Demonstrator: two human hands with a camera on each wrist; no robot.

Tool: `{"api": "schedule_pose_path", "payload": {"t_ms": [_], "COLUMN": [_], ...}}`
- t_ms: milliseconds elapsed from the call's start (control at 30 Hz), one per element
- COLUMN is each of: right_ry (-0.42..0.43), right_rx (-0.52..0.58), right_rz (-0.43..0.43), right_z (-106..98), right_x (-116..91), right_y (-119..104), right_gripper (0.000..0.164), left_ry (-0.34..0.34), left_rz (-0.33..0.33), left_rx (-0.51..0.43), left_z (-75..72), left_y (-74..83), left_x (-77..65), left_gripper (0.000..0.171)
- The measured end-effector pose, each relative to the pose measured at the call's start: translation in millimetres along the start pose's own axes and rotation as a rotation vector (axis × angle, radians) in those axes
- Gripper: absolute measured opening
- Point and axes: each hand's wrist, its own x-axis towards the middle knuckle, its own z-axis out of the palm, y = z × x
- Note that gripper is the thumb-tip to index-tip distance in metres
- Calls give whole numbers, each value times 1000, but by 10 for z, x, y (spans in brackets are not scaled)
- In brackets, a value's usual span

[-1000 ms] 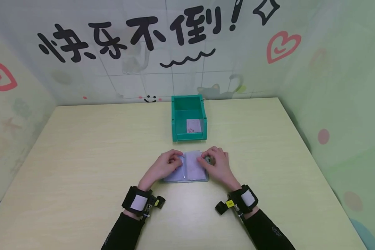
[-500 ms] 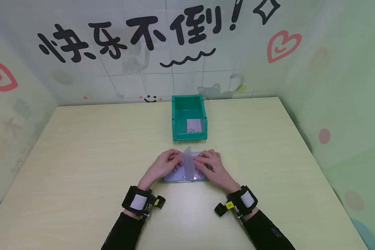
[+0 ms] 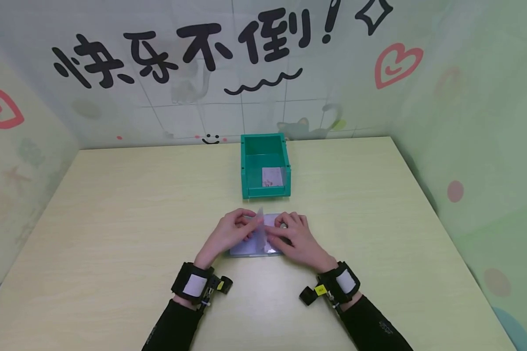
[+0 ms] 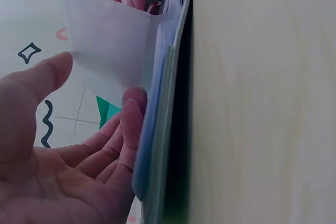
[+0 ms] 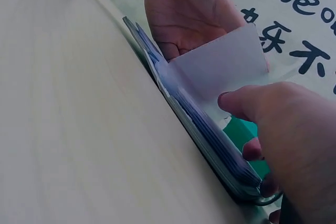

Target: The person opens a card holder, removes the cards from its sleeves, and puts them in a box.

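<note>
A small album (image 3: 244,248) with clear sleeve pages lies spread on the table. One translucent page (image 3: 260,230) stands up along its middle, between the hands. My left hand (image 3: 233,230) is at the album's left half; its thumb meets the raised page's free edge and its other fingertips rest by the inner pages, as the left wrist view shows. My right hand (image 3: 292,239) lies over the right half. In the right wrist view its thumb (image 5: 236,103) touches the standing page (image 5: 223,64), and its lower fingers are near the stacked pages (image 5: 205,129). The right palm partly hides the album.
A green bin (image 3: 265,192) stands behind the album, with a pale printed card (image 3: 272,176) inside. The light wood table (image 3: 136,204) meets printed walls at the back and sides. Each wrist wears a black strap with a small camera.
The right page has been lifted off the right half and swung upright toward the left. My right hand has moved left with it; my left hand has stayed nearly in place.
</note>
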Motion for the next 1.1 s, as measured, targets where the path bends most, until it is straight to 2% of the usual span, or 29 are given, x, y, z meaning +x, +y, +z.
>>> {"api": "schedule_pose_path", "payload": {"t_ms": [200, 367, 467, 633, 833, 1000, 1100], "right_ry": [-22, -35, -13, 19, 24, -7, -37], "right_rx": [-103, -105, -58, 15, 20, 30, 17], "right_rz": [-21, 18, 53, 109, 212, 271, 301], "right_z": [0, 2, 6, 1, -57, -160, -207], "right_x": [0, 4, 5, 5, -6, -18, -24], "right_y": [-43, -62, -61, -35, 59, 118, 133], "right_gripper": [33, 30, 29, 36, 52, 63, 67], "left_ry": [47, 120, 153, 189, 212, 241, 259], "left_rz": [1, 55, 44, -39, -96, -111, -97], "left_rx": [70, 147, 175, 204, 207, 227, 256], "left_z": [-15, -53, -92, -138, -168, -174, -171], "left_y": [14, -27, -43, -38, -35, -47, -45], "left_x": [-21, -22, -36, -62, -74, -87, -93], "left_gripper": [55, 33, 26, 34, 44, 52, 54]}}
